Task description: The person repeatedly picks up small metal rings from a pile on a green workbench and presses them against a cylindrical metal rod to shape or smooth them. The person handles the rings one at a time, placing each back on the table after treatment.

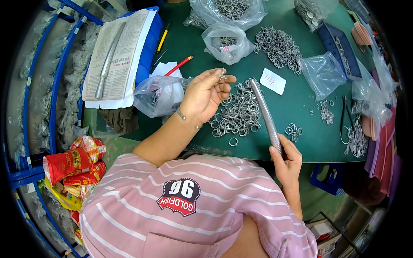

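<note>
The step in hand looks like sizing or rounding small rings on a rod, at a point where ring and rod are held apart.

The left hand [201,98] pinches a small silver-coloured metal ring piece [222,75] between thumb and index finger, the other fingers loosely curled. The piece is held up just beyond the heap of silver-coloured metal rings [236,114] on the dark green counter [297,107]; whether its band is a full loop is too small to tell.

The right hand [287,161] is closed around the thick end of a long, tapered grey metal rod [267,116], whose thin end points away from the person, beside the heap and near the pinched piece but not touching it. A small cluster of silver-coloured rings [294,132] lies apart, to the right of the rod.

The next move probably calls for bringing the rod's thin end and the ring's opening into line, then sliding the ring down squarely until it fits snugly. The left pinch should stay light, since a thin band could bend, and the right grip firm so the rod does not turn.
</note>
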Tool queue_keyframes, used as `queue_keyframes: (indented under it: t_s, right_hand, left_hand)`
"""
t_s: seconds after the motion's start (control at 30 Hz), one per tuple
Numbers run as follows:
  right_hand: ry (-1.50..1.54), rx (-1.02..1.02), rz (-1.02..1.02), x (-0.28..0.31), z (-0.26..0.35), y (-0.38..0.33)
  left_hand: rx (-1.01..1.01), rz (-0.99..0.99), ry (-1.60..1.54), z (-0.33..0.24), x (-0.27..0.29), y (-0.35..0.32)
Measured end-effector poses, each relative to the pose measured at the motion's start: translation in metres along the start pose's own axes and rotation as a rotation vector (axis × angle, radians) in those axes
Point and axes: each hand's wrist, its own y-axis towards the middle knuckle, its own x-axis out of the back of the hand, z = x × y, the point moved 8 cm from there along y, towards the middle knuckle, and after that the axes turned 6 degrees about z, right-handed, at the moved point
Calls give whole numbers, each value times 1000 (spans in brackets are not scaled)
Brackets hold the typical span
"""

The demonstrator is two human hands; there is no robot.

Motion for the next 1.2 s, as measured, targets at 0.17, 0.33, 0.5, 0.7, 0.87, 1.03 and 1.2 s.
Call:
queue_keyframes:
  t_s: [0.17,0.33,0.5,0.7,0.87,1.03,1.2]
  right_hand:
    - [-3,15,-40,5,-2,-2]
    - [-30,34,-72,9,1,-2]
    - [25,-12,-112,13,-11,-4]
    - [-3,-6,-96,12,-10,-3]
    - [-10,-16,-54,6,-9,0]
    - [29,-8,-38,1,-8,1]
    - [-1,-13,-9,-1,-4,2]
  left_hand:
    - [-402,-3,513,-39,-11,15]
    - [-779,-165,1377,-78,-40,24]
    - [-558,172,1741,-42,-46,16]
    - [-230,129,1885,-14,2,0]
    - [38,36,989,-8,18,-5]
    - [99,136,424,4,10,-14]
    - [162,162,231,9,6,-16]
